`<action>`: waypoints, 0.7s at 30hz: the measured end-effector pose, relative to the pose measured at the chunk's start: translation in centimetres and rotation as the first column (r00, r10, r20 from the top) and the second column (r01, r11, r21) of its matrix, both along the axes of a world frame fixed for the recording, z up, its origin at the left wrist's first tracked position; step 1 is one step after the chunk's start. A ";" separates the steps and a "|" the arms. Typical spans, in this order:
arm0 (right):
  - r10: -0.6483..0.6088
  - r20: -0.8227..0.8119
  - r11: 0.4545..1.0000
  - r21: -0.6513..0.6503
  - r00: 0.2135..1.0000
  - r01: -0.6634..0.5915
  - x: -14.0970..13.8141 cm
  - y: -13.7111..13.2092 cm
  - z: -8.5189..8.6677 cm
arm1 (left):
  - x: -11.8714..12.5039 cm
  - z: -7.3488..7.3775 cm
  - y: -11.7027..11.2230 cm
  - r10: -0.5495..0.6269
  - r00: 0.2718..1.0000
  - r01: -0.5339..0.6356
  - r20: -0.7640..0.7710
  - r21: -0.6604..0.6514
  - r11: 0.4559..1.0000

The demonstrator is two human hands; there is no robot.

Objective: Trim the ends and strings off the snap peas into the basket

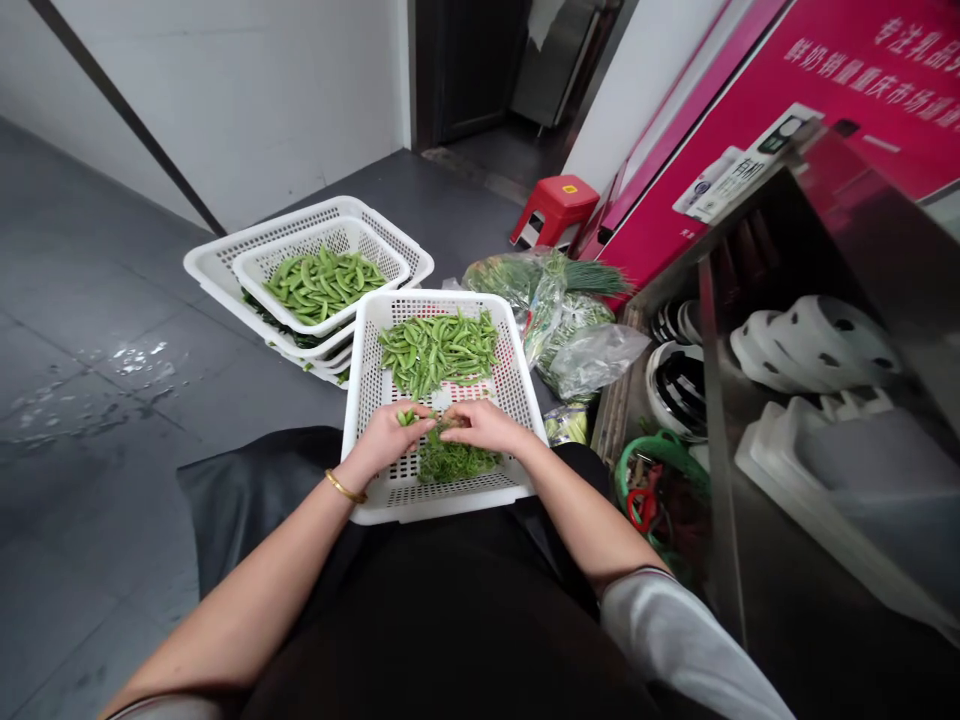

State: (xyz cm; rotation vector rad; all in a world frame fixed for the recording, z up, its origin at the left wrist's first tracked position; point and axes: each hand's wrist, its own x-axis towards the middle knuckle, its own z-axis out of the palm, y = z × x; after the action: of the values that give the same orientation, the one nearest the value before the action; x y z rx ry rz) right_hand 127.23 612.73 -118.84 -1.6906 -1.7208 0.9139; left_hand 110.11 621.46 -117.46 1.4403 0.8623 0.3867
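A white perforated basket (525, 430) rests on my lap. Green pea pods (439, 350) lie heaped in its far half, and a smaller pile of thin green trimmings (457, 460) is at the near side. My left hand (390, 436), with a gold bangle at the wrist, is closed on a green pea pod (406, 417) over the basket's middle. Close beside it, my right hand (484, 426) has thumb and fingers pinched together above the trimmings. What sits between those fingertips is too small to make out.
Stacked white baskets (202, 262) on the floor at left hold more pods (326, 285). Bagged green vegetables (577, 330) lie ahead right, near a red stool (556, 208). A metal shelf (724, 450) with white containers (817, 345) and a green basket (660, 450) stand at right.
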 end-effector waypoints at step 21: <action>0.003 0.139 0.921 0.385 0.990 -0.057 -1.3 -0.3 4.1 | -0.6 -0.4 0.2 -0.020 0.962 0.169 0.273 -0.534 0.829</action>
State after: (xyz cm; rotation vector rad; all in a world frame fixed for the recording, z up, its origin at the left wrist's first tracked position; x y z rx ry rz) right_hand 125.94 612.42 -114.74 -1.4899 -1.8739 0.4345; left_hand 109.55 621.67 -117.82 0.8616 0.6164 0.2123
